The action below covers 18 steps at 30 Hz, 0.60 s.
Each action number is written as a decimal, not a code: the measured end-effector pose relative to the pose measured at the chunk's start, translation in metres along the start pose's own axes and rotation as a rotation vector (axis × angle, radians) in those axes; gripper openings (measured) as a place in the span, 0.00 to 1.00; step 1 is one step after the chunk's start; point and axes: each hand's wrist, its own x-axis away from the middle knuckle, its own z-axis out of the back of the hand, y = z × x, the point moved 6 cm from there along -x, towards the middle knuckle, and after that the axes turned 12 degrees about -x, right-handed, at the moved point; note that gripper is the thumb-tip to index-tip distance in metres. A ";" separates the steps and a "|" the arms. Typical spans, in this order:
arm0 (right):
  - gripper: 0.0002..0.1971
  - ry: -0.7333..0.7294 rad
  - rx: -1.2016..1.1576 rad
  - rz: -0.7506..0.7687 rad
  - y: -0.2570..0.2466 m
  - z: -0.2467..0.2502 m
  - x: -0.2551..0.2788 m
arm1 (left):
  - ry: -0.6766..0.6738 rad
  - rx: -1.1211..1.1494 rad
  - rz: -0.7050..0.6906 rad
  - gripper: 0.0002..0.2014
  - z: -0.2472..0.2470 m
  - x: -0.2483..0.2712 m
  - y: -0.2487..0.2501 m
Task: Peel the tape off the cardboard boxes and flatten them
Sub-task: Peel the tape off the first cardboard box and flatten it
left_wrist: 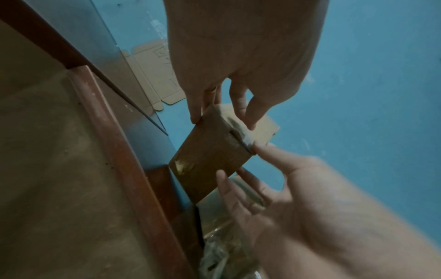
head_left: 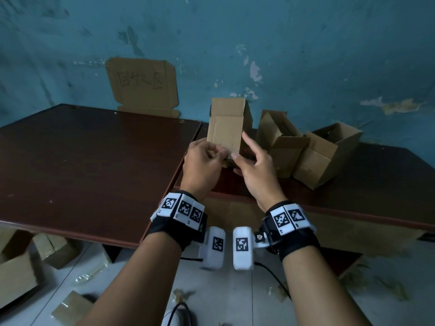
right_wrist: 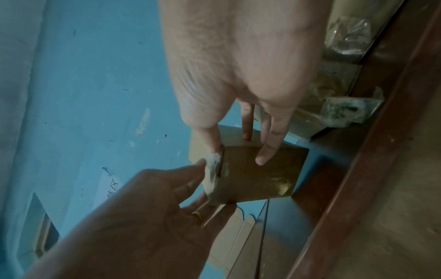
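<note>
I hold a small cardboard box [head_left: 226,130] in the air over the gap between two tables, with its open flaps pointing away from me. My left hand [head_left: 211,156] grips its near lower edge. My right hand [head_left: 240,158] holds the other side, thumb at the edge and fingers underneath. Glossy brown tape covers the bottom face [right_wrist: 257,179]. A crumpled loose tape end [right_wrist: 214,164] sticks up at one edge. In the right wrist view a left fingertip [right_wrist: 200,162] touches that tape end and my right thumb sits beside it. The left wrist view shows the same tape end [left_wrist: 238,130] between both hands.
Two more open boxes [head_left: 282,142] [head_left: 327,156] stand on the right table [head_left: 353,196]. A flattened cardboard sheet with handwriting [head_left: 143,85] leans on the blue wall behind the dark left table [head_left: 82,161]. Boxes [head_left: 16,274] and tape scraps lie on the floor.
</note>
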 end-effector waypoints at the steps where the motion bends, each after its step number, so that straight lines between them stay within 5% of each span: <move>1: 0.30 0.016 0.030 0.016 -0.001 0.002 -0.001 | -0.026 0.092 -0.003 0.10 0.000 0.000 0.002; 8: 0.31 0.115 0.259 0.205 -0.028 0.012 0.006 | -0.210 0.440 0.082 0.08 0.001 -0.002 0.005; 13: 0.22 0.073 0.368 0.401 -0.042 0.002 0.014 | -0.199 0.479 0.107 0.10 0.004 0.002 0.010; 18: 0.18 0.064 0.442 0.414 -0.038 0.000 0.010 | -0.157 0.510 0.084 0.07 0.010 0.000 0.012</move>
